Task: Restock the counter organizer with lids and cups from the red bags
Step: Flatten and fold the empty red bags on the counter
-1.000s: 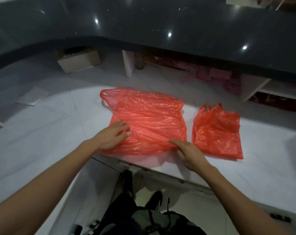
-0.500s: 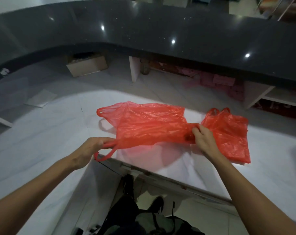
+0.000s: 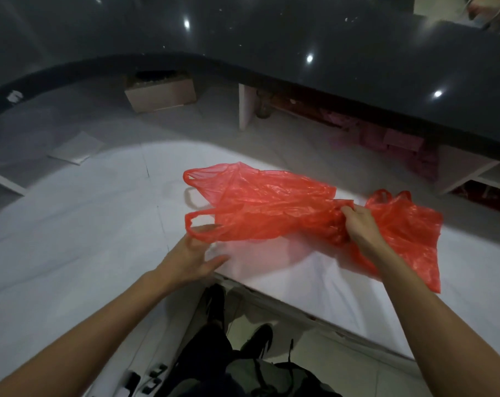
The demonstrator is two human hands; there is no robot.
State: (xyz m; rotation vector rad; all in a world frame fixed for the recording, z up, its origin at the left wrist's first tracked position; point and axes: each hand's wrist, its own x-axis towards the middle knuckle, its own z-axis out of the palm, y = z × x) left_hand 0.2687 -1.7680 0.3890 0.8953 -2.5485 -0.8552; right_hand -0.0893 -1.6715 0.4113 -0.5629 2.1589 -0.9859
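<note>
The left hand (image 3: pixel 193 253) is reaching under the near-left handle of the large red bag (image 3: pixel 266 213), fingers spread and relaxed, gripping nothing. The bag is hanging just above the white counter (image 3: pixel 85 224). The right hand (image 3: pixel 360 227) is pinching its bunched right end. A smaller red bag (image 3: pixel 412 239) is lying flat on the right.

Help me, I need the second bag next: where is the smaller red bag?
The smaller red bag lies on the white counter, right of centre, behind the right hand.
</note>
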